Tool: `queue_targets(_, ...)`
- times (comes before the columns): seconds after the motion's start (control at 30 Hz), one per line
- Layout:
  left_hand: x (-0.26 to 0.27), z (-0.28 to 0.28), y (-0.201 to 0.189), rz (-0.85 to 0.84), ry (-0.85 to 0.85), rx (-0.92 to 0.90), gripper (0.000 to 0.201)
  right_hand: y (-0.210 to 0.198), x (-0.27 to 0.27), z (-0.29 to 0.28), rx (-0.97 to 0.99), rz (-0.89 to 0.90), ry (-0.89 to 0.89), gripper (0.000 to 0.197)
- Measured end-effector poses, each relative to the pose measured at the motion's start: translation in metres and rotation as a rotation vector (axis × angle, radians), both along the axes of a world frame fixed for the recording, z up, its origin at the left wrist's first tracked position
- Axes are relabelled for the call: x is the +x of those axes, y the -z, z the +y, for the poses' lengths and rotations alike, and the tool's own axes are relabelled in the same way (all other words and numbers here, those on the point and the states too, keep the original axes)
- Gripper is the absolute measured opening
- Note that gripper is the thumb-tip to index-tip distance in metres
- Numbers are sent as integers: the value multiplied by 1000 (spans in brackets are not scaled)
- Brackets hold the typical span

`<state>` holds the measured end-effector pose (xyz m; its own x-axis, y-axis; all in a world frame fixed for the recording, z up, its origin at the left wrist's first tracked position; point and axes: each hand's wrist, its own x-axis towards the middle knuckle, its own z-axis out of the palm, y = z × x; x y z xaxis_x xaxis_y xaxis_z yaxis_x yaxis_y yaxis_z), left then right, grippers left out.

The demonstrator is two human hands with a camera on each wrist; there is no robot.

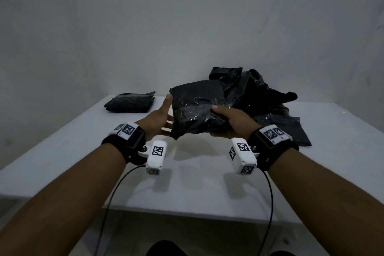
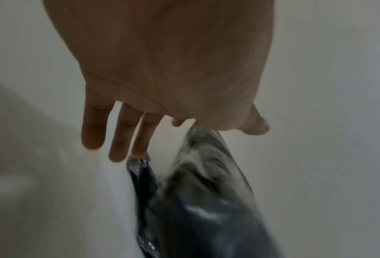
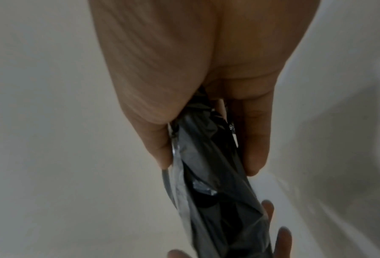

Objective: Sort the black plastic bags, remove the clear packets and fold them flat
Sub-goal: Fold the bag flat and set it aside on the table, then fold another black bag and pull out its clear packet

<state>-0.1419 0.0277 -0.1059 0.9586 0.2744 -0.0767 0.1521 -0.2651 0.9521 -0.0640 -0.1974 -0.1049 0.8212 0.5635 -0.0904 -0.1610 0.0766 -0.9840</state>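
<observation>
The person holds one black bag in its clear packet (image 1: 197,108) in the air above the middle of the white counter (image 1: 62,151), nearer to the far edge than to the near one. The right hand (image 1: 232,120) grips the right end of the packet: in the right wrist view the thumb lies on one face and the fingers (image 3: 254,139) on the other, so they pinch the crumpled plastic between them. The left hand (image 1: 160,116) is at the left end of the packet. Its fingers (image 2: 118,136) are straight and a little spread, and they only touch or support the edge; the thumb stands up beside the top corner. I cannot tell if this hand presses on the packet.

At the far left corner of the counter lies a stack of folded bags (image 1: 129,103). At the far right side lies a loose pile of black bags (image 1: 259,93), some of them with shiny clear wrap.

To my judgement the step in hand is the removing of the clear packet from this one bag, and it is not yet open. The next move calls for the left fingers to find the open mouth or a loose edge of the clear film and to pinch it, while the right hand holds the black bag inside firmly. The film is thin and slippery, so the pull should be slow.
</observation>
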Motion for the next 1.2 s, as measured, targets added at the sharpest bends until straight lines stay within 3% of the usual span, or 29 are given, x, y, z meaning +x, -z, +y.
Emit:
queue_targets(0.07, -1, 34, 7, 84, -60, 189, 76, 1, 8, 14, 0, 25, 15, 20)
queue_targets(0.23, -10, 117, 29, 406, -137, 633, 96, 1, 23, 62, 78, 102, 41, 26)
queue_targets(0.33, -12, 151, 43, 564, -209, 805, 121, 2, 33, 99, 107, 136, 28, 38)
queue_targets(0.53, -12, 187, 74, 657, -279, 822, 151, 0, 51, 186, 111, 179, 13, 44)
queue_targets(0.63, -11, 193, 81, 712, -221, 826, 138, 2, 65, 232, 40, 165, 40, 56)
queue_targets(0.8, -11, 195, 84, 734, -188, 840, 127, 8, 93, 299, -164, -19, 34, 62)
queue_targets(0.9, -8, 199, 84, 750, -174, 838, 128, 10, 103, 333, -227, -125, -38, 53)
queue_targets(1.07, -6, 203, 90, 729, -184, 824, 130, 1, 118, 361, -623, -662, -67, 47)
queue_targets(1.2, -5, 202, 94, 718, -199, 810, 130, 0, 121, 378, -788, -815, -194, 50)
